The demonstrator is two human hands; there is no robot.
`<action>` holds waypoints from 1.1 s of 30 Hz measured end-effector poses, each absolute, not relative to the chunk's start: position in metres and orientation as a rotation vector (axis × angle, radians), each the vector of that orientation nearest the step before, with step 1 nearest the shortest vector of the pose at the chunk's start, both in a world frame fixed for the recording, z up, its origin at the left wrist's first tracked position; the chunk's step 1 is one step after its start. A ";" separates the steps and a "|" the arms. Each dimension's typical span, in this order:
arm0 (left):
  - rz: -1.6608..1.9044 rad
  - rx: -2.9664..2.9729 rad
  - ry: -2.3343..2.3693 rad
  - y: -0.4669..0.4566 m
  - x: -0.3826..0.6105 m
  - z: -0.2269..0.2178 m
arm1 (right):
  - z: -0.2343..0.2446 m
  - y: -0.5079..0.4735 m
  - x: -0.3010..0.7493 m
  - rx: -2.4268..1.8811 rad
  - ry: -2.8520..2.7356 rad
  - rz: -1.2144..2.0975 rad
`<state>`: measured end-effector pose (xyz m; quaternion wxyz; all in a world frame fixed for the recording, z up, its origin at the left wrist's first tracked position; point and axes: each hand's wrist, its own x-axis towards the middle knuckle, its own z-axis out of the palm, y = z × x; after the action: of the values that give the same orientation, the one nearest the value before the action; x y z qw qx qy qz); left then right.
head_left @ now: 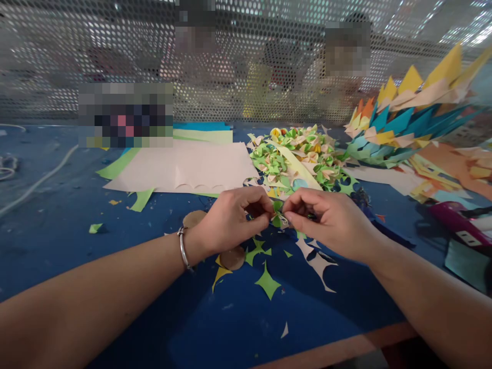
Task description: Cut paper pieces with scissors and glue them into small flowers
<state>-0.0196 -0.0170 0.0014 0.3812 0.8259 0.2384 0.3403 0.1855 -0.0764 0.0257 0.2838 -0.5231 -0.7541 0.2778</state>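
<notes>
Between my two hands is a small green folded paper piece [277, 207], with a paler loop at its lower end. My left hand [242, 218], a silver bracelet at its wrist, pinches the piece's left side. From the right, my right hand [326, 218] closes its fingertips on the other side. Just behind them lies a heap of small folded green, cream and orange paper pieces [269, 161]. Below my hands are a green paper offcut [268, 282], a pale offcut [317, 261] and a brown disc [232, 258].
A large pale paper sheet [192, 166] lies back left over green and blue paper. Spiky layered paper work [407, 118] rises at the right, near a purple stapler-like tool [457, 223]. Perforated metal screen [230, 77] borders the blue table [126, 302]; people show behind it.
</notes>
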 end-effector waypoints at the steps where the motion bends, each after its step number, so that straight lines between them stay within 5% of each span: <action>1: 0.872 2.096 0.613 -0.017 -0.019 0.001 | 0.025 -0.076 0.186 -1.397 -1.997 0.779; 19: 1.132 2.174 0.632 -0.020 -0.019 0.002 | 0.021 -0.074 0.186 -1.332 -1.630 1.141; 33: 1.079 2.304 0.651 -0.022 -0.019 0.001 | 0.021 -0.073 0.181 -1.307 -1.605 1.105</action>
<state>-0.0188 -0.0218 0.0005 0.2549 0.8484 0.2395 0.3973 0.1809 -0.0733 0.0207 0.3872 -0.5135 -0.6308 0.4342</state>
